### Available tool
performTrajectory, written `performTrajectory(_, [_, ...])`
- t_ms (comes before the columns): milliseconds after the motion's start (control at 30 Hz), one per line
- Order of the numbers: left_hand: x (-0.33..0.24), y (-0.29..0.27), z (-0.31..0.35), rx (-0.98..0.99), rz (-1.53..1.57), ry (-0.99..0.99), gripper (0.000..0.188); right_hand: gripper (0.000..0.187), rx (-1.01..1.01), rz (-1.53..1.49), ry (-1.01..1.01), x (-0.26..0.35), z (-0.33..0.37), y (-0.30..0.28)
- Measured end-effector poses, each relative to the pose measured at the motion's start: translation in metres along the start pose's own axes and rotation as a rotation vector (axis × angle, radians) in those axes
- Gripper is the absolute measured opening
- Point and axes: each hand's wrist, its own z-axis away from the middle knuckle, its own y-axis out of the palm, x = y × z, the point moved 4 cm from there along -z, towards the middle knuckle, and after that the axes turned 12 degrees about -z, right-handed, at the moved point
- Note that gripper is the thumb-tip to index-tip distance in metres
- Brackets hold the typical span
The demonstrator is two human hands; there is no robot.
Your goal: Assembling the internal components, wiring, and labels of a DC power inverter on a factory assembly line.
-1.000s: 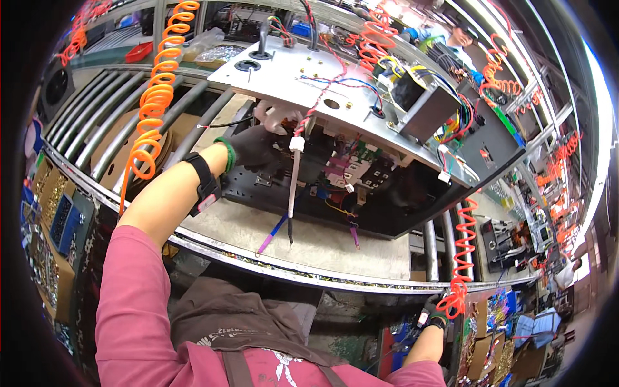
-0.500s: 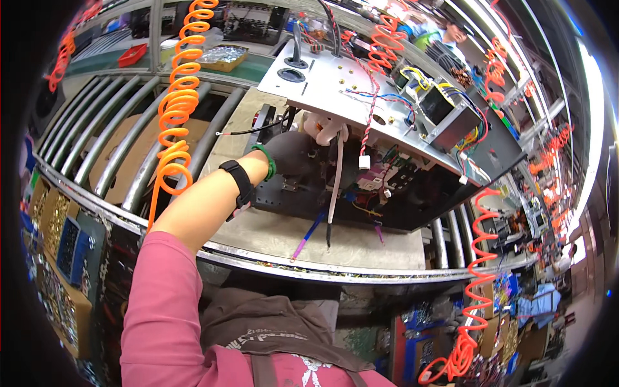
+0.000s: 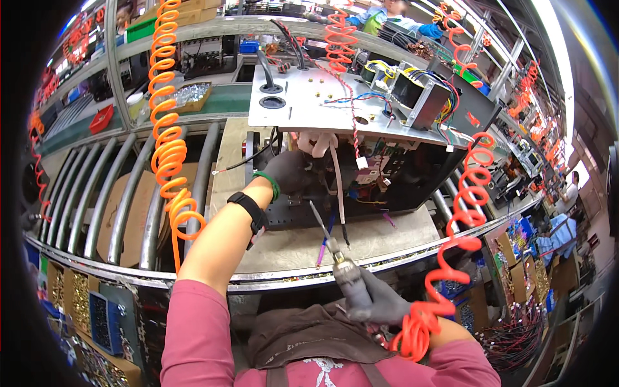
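Note:
My right hand (image 3: 387,300), in a dark grey glove, is closed round a pneumatic screwdriver (image 3: 352,287). The tool's long bit points up and away toward the open front of a black metal housing (image 3: 412,187). My left hand (image 3: 288,173), gloved too, reaches into that housing under a pale metal plate (image 3: 293,111); its fingers are hidden in the dark interior. A bundled white tube (image 3: 316,143) hangs just above it. From the housing dangle a white cable (image 3: 338,187) and a twisted red-and-white wire with a white connector (image 3: 362,162).
A transformer (image 3: 412,90) with coloured wires is mounted on the plate. The housing rests on a board (image 3: 271,255) over a roller conveyor (image 3: 138,200). Orange coiled hoses (image 3: 169,138) hang on both sides. Bins of screws (image 3: 80,303) stand at the lower left. Another person (image 3: 390,16) works across the line.
My right hand has come into view from the lower right, holding the screwdriver. The view has shifted, while my left hand stays inside the housing.

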Motion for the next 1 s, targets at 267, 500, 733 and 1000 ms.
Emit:
performTrajectory(267, [0.005, 0.006, -0.006, -0.011, -0.035, -0.011, 0.036, 0.077, -0.115, -0.050, -0.126, 0.026, -0.046, -0.015])
performTrajectory(500, [0.011, 0.015, -0.009, -0.088, 0.064, -0.004, 0.033, 0.077, -0.134, -0.085, -0.192, 0.020, -0.059, -0.023])
performTrajectory(733, [0.015, 0.017, -0.017, -0.224, 0.031, 0.167, 0.035, 0.061, -0.149, -0.233, -0.197, 0.025, -0.063, -0.011])
performTrajectory(1000, [0.012, 0.013, -0.016, -0.254, -0.020, 0.185, 0.037, 0.039, -0.076, -0.608, -0.201, 0.027, -0.060, 0.008])
